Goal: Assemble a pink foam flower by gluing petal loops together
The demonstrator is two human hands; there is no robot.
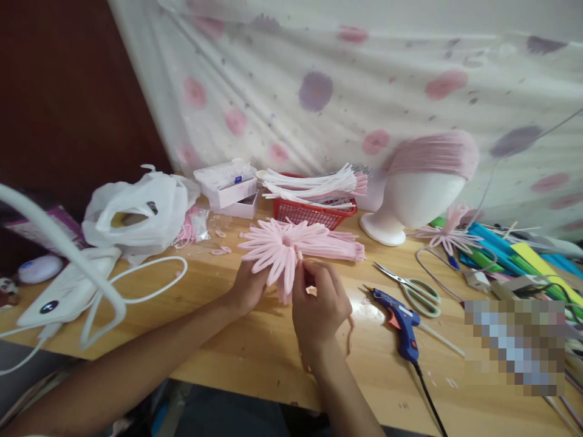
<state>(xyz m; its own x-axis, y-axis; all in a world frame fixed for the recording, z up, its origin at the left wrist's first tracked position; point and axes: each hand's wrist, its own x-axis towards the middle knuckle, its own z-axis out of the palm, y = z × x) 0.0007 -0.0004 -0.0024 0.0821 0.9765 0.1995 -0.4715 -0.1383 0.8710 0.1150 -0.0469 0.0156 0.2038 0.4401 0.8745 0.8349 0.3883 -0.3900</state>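
A pink pipe-cleaner flower [276, 246] with many looped petals is held over the middle of the table. My left hand [249, 286] grips it from behind and below, its fingertips mostly hidden by the petals. At the right side of the flower's centre, my right hand [321, 297] is closed in a pinch on a thin pink pipe cleaner [351, 334], whose loose end hangs down beside the wrist. Just behind the flower lies a bundle of pink pipe cleaners [334, 246]. To the right of my right hand are a blue glue gun [403, 318] and green-handled scissors [412, 288].
A red basket [314, 212] of white and pink pipe cleaners stands behind. At the back right is a white foam head [421, 194] near another pink flower [449, 237]. Left are a plastic bag [141, 212], a white device [68, 288] and a looping cable [155, 297].
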